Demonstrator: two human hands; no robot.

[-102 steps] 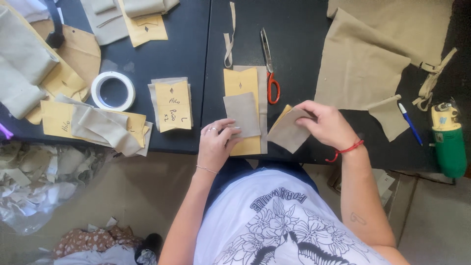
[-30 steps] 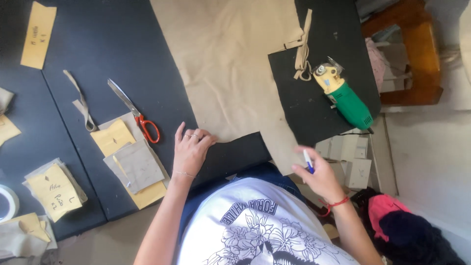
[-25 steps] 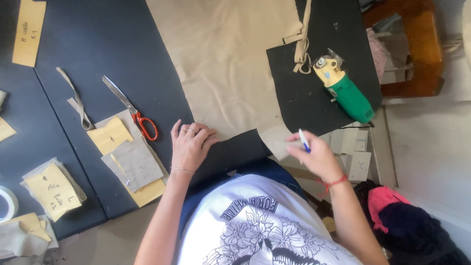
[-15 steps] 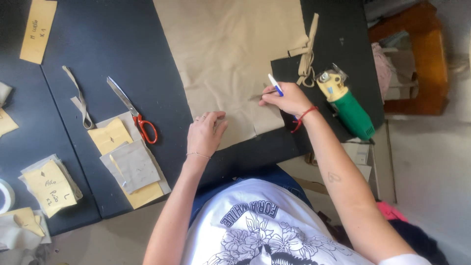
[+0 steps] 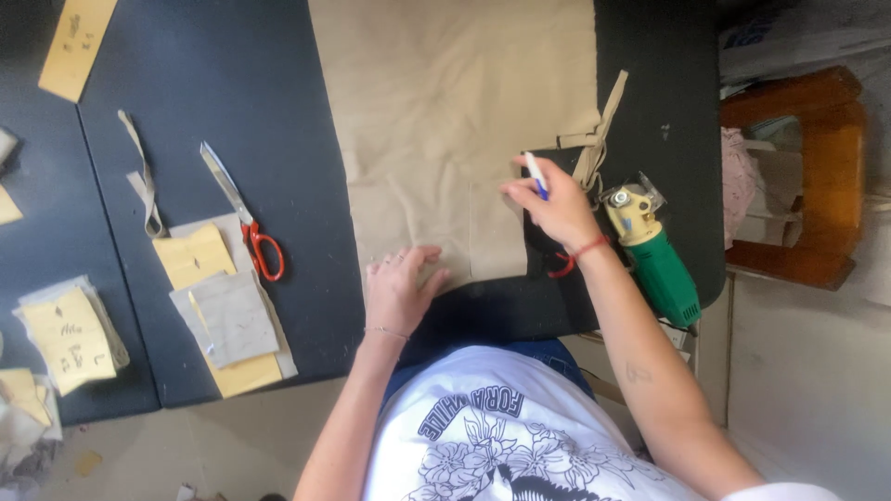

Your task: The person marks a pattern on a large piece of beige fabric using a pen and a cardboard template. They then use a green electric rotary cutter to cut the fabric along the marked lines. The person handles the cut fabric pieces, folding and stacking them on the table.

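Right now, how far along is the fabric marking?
Done: beige fabric lies spread flat on the dark table; cut pieces and paper patterns sit stacked beside the scissors. In hand: left hand presses the cloth, right hand holds a pen at its edge. Left: no drawn lines visible; rotary cutter sits untouched.

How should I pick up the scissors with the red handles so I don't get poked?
Take the scissors by the red handle loops, coming from the near table edge, the person's side. They lie flat and shut on the dark table, loops nearest the person and the pointed blades aimed away. The loops rest partly on a paper pattern piece, with room around them, so this is probably safest.
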